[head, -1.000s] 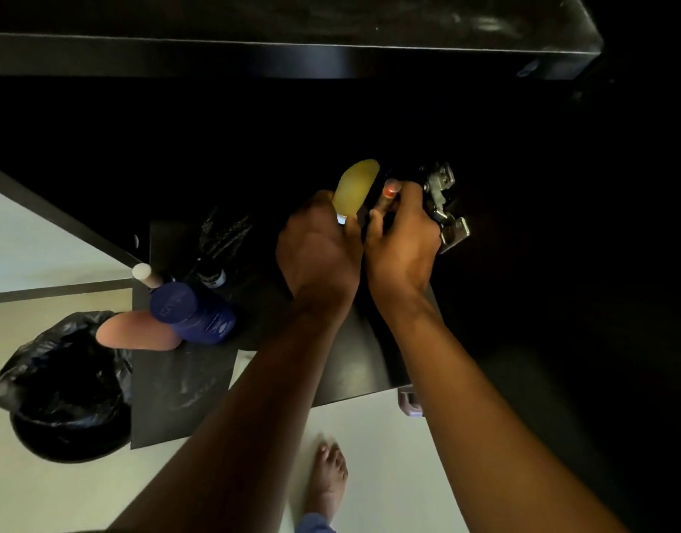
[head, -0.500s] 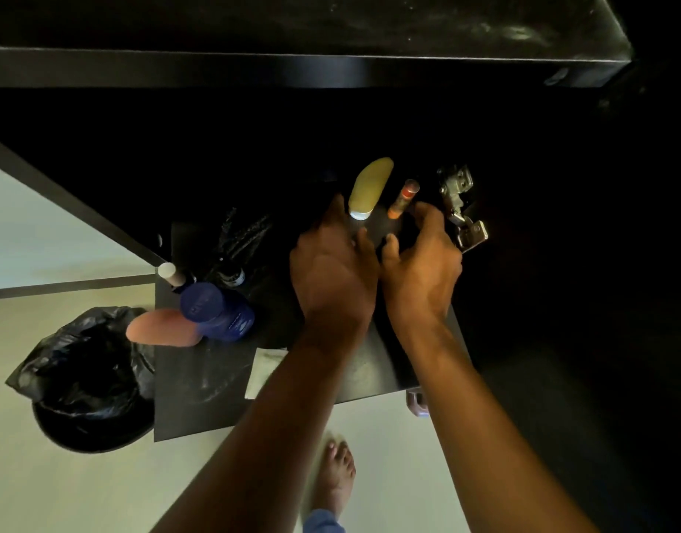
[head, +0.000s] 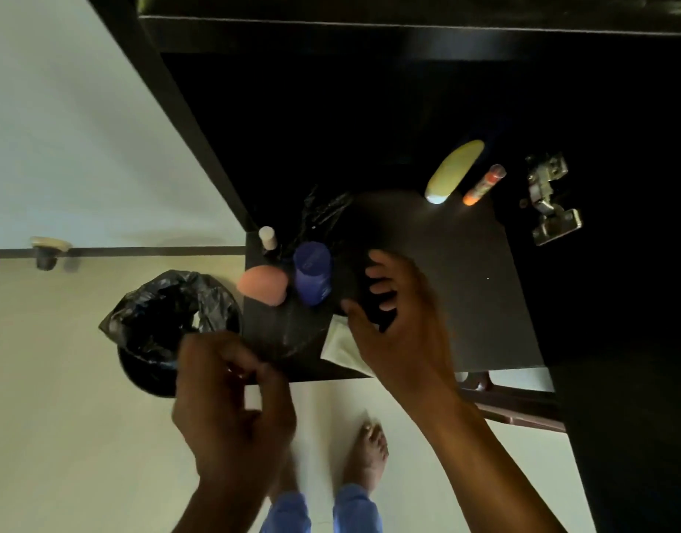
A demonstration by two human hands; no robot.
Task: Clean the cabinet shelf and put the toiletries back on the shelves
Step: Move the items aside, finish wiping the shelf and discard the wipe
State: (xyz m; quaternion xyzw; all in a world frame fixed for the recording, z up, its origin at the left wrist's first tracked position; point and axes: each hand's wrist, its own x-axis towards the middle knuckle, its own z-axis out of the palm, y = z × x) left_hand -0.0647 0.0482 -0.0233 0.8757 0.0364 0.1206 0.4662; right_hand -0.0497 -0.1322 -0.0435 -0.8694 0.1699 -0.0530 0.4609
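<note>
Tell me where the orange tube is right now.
In the head view, the orange tube lies at the back right of the shelf, just right of the yellow bottle and left of the metal hinge; neither hand touches it.

Pale floor (head: 62,436), black-bagged bin (head: 169,328), dim light.

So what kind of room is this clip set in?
Probably a bathroom or dressing area at home: toiletry bottles stand on a dark cabinet shelf, a lined waste bin sits on the pale floor, and the person is barefoot.
</note>
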